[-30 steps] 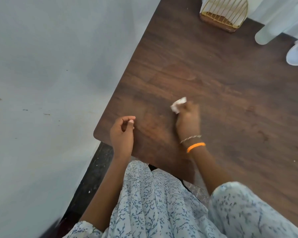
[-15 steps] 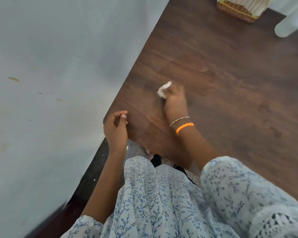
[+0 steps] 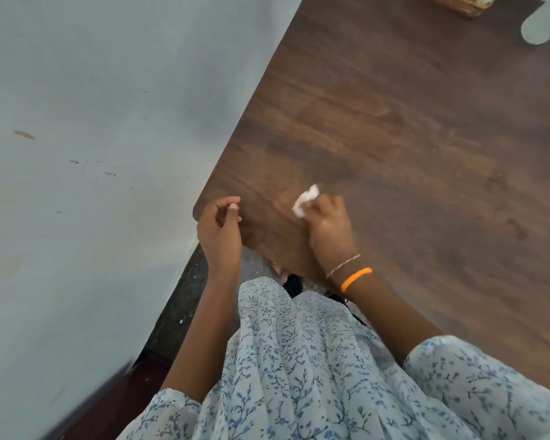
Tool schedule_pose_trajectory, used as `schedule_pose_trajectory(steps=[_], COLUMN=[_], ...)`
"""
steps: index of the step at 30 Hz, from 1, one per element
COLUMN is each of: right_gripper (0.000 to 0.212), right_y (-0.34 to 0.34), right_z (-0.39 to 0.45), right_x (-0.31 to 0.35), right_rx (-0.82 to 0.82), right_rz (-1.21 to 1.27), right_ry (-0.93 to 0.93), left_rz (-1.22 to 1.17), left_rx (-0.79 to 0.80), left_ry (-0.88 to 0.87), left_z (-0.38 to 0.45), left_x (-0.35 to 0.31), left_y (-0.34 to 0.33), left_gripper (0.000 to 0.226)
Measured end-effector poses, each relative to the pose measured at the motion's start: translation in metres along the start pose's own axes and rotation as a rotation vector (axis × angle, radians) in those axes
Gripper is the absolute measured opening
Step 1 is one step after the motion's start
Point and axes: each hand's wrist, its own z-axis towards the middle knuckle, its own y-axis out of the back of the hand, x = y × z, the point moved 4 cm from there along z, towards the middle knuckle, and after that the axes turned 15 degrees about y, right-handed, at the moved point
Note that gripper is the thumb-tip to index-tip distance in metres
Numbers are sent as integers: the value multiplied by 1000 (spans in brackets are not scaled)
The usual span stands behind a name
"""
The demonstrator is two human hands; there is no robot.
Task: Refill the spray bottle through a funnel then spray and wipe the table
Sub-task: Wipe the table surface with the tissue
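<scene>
Beside pale wall (image 3: 92, 154), dark wood table (image 3: 410, 138) (white wad (image 3: 305, 203) in right hand (image 3: 329, 231))

- Table (image 3: 394, 128): dark brown, wood-grain pattern.
- Wad (image 3: 305, 203) in the right hand (image 3: 329, 230): white.
- Wall (image 3: 92, 122): pale grey-blue with a few small brownish marks.
- Garment (image 3: 315, 360): white, printed with small blue sprigs.
- Right-wrist band (image 3: 356, 278): orange; thin bracelet (image 3: 343, 265) beside it: pale gold.
- Floor strip (image 3: 178, 306): dark, speckled.
</scene>
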Motion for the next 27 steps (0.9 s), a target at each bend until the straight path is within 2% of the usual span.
schedule_pose_trajectory(steps=[2,4,6,7,9,11,12,13,14,17,19,21,23,25,27], right_gripper=[21,21,17,18,19,23,24,22,18,16,11,17,19,25,30], right_y=[-11,-12,-5,2,17,30,30,27,21,-3,-3,14,40,69,77], right_z=[-27,-41,-31,-21,2,26,37,49,59,60,54,62,61,49,42], right_x=[43,57,39,21,-37,-85,-90,-81,-64,-11,-32,-83,-140,-187,-206], right_rx=[145,243,202,129,-28,-72,-119,-137,-82,166,197,38,-112,-187,-251], right_rz=[107,147,159,152,32,-35,-13,29,67,129,113,99,-49,-140,-163], right_ry=[215,382,431,370,63,-273,-319,-274,-172,222,300,150,-126,-429,-761], left_rz=[-10,-10,-3,8,42,70,79,84,82,71,81,110,140,161,188], left_rx=[-9,-13,6,20,53,79,91,101,109,114,125,150,195,243,280], left_ry=[3,5,4,4,-9,-21,-26,-33,-40,-77,-92,-99,-99,-103,-117], left_z=[0,-1,-6,-8,-16,-24,-28,-31,-33,-33,-30,-28,-28,-29,-29], left_x=[2,2,1,1,1,3,3,2,1,-7,-11,-14,-16,-19,-22], left_y=[1,0,-5,-8,-15,-23,-27,-31,-35,-42,-47,-53,-63,-74,-85], left_gripper=[19,18,18,18,17,16,16,17,18,20,21,21,21,22,23])
